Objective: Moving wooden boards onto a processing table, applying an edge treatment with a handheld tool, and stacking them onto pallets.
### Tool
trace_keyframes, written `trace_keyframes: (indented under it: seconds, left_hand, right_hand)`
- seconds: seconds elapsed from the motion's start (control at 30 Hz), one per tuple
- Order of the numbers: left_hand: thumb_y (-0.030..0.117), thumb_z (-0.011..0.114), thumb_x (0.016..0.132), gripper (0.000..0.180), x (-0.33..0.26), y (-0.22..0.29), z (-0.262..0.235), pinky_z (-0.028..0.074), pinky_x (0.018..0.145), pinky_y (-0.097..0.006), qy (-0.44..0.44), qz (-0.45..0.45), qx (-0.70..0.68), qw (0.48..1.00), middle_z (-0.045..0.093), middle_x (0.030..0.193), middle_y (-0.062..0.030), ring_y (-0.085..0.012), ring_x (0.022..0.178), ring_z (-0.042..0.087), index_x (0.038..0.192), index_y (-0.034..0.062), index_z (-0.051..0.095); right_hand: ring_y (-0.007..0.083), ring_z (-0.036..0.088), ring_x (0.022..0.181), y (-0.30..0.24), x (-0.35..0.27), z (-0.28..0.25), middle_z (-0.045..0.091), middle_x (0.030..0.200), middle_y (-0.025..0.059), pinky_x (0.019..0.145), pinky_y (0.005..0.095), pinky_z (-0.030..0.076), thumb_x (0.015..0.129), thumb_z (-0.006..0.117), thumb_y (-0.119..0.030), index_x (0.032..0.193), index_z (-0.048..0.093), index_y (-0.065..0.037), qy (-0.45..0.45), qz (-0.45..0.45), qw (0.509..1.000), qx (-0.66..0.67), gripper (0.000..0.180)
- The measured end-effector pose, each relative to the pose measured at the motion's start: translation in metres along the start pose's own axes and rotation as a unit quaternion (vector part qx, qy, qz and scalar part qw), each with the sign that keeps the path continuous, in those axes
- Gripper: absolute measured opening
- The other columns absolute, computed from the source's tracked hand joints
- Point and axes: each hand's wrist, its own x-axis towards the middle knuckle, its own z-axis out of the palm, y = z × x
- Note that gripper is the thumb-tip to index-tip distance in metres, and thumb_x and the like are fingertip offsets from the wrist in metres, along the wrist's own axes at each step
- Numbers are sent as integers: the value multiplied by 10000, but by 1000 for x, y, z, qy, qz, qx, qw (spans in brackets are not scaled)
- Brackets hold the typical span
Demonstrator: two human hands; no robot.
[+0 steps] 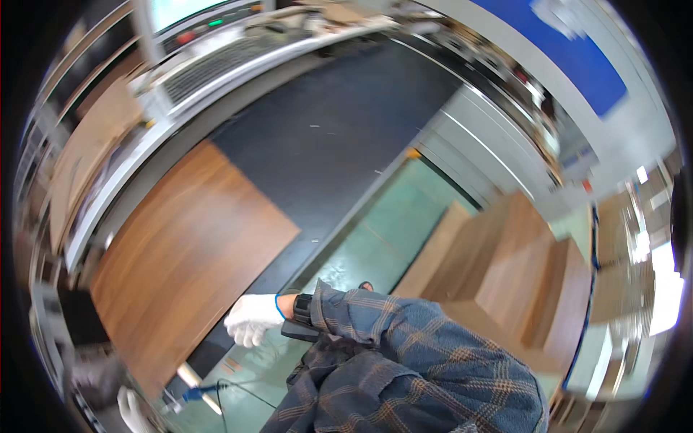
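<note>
My right hand [254, 320], in a white glove with a blue cuff, is beside the near edge of a brown wood-grain panel [195, 252]. Its fingers hang loosely, slightly apart, and hold nothing I can see; whether it touches the panel I cannot tell. A dark watch is on that wrist, below a plaid sleeve. The panel lies flat on a black conveyor belt [339, 123]. My left hand does not show. At the lower left rim is a blurred white glove shape [132, 411]; no arm of mine leads to it.
Stacked brown panels [505, 267] stand on the right of the green floor [368, 231]. Across the belt, a keyboard [216, 68] lies on a ledge below a screen [184, 11]. A grey machine housing [635, 137] rises at upper right. A blue connector [195, 394] with cable is near the panel's lower corner.
</note>
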Motion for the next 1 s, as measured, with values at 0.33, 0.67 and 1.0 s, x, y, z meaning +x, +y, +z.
trace_keyframes:
  seconds: [0.33, 0.67, 1.0]
  left_hand:
    - [172, 705, 964, 375, -118, 224, 388, 510, 812, -283, -499, 26, 112, 859, 703, 1018, -92, -153, 904, 641, 1265, -48, 658]
    - [118, 651, 994, 330, -274, 250, 683, 564, 842, -311, -814, 113, 217, 527, 754, 1082, -151, -186, 917, 709, 1280, -47, 648]
    - [198, 664, 1020, 329, -455, 183, 927, 557, 718, -278, -897, 81, 335, 276, 731, 1012, -100, -143, 811, 677, 1262, -24, 644]
  right_hand:
    - [214, 737, 780, 66, -317, -89, 765, 977, 142, 614, 339, 566, 1030, 606, -332, 1080, 707, -23, 357, -175, 910, -115, 329]
    - [189, 680, 597, 369, -515, -144, 708, 738, 93, 538, 340, 550, 976, 664, -340, 915, 717, -6, 809, -300, 354, 360, 344]
    - [279, 720, 592, 407, -521, -179, 689, 622, 145, 621, 410, 579, 938, 674, -480, 760, 728, 10, 893, -96, 247, 365, 525]
